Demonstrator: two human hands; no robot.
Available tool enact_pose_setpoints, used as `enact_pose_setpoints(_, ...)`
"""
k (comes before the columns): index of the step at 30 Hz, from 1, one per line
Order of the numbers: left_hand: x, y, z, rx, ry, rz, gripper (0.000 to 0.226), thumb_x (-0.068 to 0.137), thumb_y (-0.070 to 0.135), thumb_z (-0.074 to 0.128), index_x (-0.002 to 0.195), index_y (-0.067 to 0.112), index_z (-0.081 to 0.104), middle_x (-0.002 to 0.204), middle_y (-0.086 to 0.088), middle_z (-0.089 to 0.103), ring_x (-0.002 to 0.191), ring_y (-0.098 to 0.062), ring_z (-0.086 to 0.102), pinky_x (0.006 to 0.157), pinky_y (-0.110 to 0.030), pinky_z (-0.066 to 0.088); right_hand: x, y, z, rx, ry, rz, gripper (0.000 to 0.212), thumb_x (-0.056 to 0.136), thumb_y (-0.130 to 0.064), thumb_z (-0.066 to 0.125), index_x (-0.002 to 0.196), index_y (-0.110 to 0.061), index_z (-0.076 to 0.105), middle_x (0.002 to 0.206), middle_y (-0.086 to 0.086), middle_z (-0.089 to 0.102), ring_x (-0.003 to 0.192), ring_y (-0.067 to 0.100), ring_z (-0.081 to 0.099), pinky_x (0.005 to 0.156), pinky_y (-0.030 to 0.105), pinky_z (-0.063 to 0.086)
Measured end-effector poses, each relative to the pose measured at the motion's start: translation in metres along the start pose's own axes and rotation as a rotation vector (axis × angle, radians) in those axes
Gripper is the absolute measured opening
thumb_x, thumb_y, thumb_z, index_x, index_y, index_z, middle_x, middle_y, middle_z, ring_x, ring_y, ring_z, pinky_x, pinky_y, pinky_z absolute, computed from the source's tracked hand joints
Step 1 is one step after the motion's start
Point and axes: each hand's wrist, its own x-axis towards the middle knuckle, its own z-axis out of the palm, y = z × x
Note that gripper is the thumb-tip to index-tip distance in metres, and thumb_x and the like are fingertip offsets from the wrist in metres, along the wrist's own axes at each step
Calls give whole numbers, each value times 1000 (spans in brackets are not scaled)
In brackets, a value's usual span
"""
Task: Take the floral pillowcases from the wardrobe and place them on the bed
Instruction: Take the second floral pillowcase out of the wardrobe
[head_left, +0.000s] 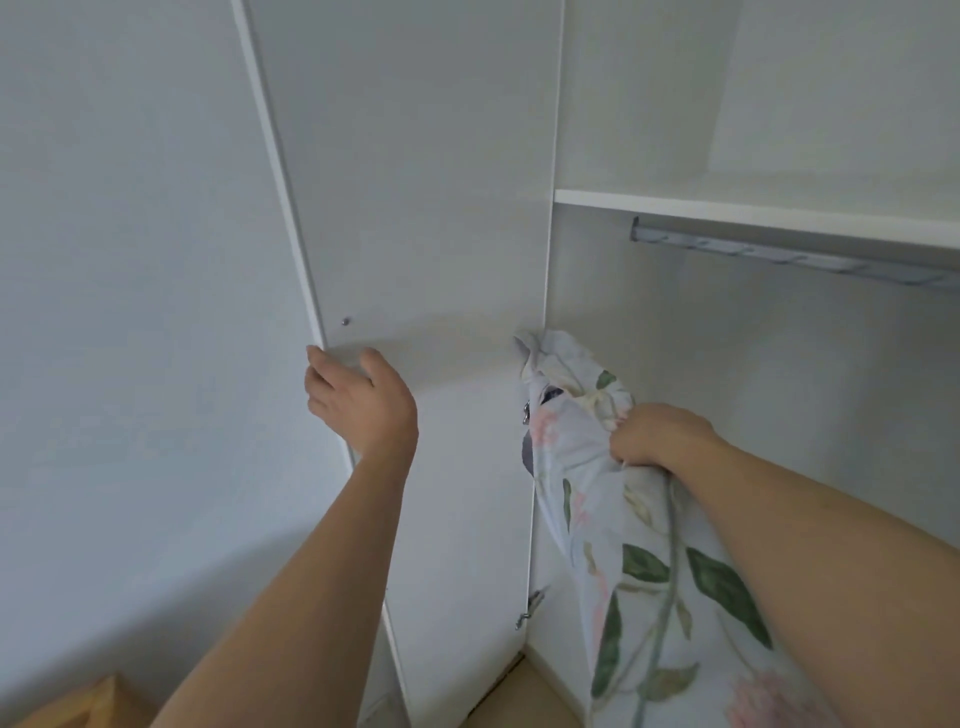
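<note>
A white wardrobe stands open in front of me, its door (415, 208) swung out to the left. My left hand (358, 400) rests on the door's outer edge, fingers curled around it. My right hand (660, 434) is shut on a bunched floral pillowcase (634, 561), white with green leaves and pink flowers. The fabric hangs from my fist down to the lower right, in front of the wardrobe's open compartment. The bed is out of view.
A white shelf (753, 210) crosses the wardrobe at upper right, with a metal hanging rail (789, 254) below it. A plain white wall (130, 312) fills the left. Door hinges (530, 605) show at the frame. A wooden piece (88, 701) sits at bottom left.
</note>
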Motion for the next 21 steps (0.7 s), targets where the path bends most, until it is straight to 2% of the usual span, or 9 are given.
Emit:
enact_pose_setpoints(4,-22,-3,-6,102,47,86,59,93,40,30,141,7,40,132,-18,48,112,-38,42,95,-46,32,-3,8,3,-9,5,13,47,80,-31,49,124,-15,55,119,6,59,104,26,59,83,31,46)
enact_pose_setpoints(7,-46,-4,-11,-37,-19,185,45,94,39,34,115,5,53,107,-14,57,97,-32,51,89,-46,42,-7,18,3,-11,-5,36,47,79,-30,50,122,-14,56,116,5,60,102,25,60,85,31,47)
enact_pose_setpoints(10,-76,1,-13,-184,-117,225,25,95,40,38,71,30,38,64,9,41,58,-9,41,59,-34,39,-11,32,3,-9,-16,63,46,78,-30,51,120,-14,57,115,6,60,101,25,60,86,31,48)
enact_pose_setpoints(12,-94,4,-12,-259,-252,291,31,95,39,42,65,34,35,55,9,37,49,-8,36,50,-22,35,-13,43,3,-2,-23,89,46,77,-31,53,119,-14,58,116,6,61,102,24,61,88,32,48)
enact_pose_setpoints(14,-110,10,-8,-291,-414,393,18,95,37,43,78,37,48,65,12,50,59,-6,50,56,-17,42,-14,55,3,-4,-23,123,46,75,-32,54,118,-15,59,117,5,61,102,24,61,89,32,48)
enact_pose_setpoints(15,-117,14,-5,-296,-490,439,11,94,36,43,88,37,53,75,13,55,70,-7,56,63,-22,47,-15,62,2,-5,-22,140,46,75,-32,56,118,-16,59,116,4,62,102,23,61,87,31,48)
enact_pose_setpoints(17,-133,22,8,-305,-657,510,28,91,34,43,116,28,54,103,4,61,97,-17,59,82,-39,52,-18,79,-1,3,-24,178,45,73,-33,60,115,-17,60,108,3,61,94,22,61,79,28,47)
enact_pose_setpoints(19,-149,26,26,-292,-830,534,61,90,38,46,144,14,34,146,-8,41,135,-20,38,110,-43,36,-22,98,-4,12,-28,219,45,71,-33,63,113,-18,61,102,2,60,85,20,58,73,25,45)
enact_pose_setpoints(21,-165,28,44,-292,-978,525,86,88,45,51,154,18,3,163,5,3,147,-4,2,121,-38,13,-26,120,-5,19,-28,261,45,71,-34,63,114,-17,61,103,3,60,84,20,56,73,25,44)
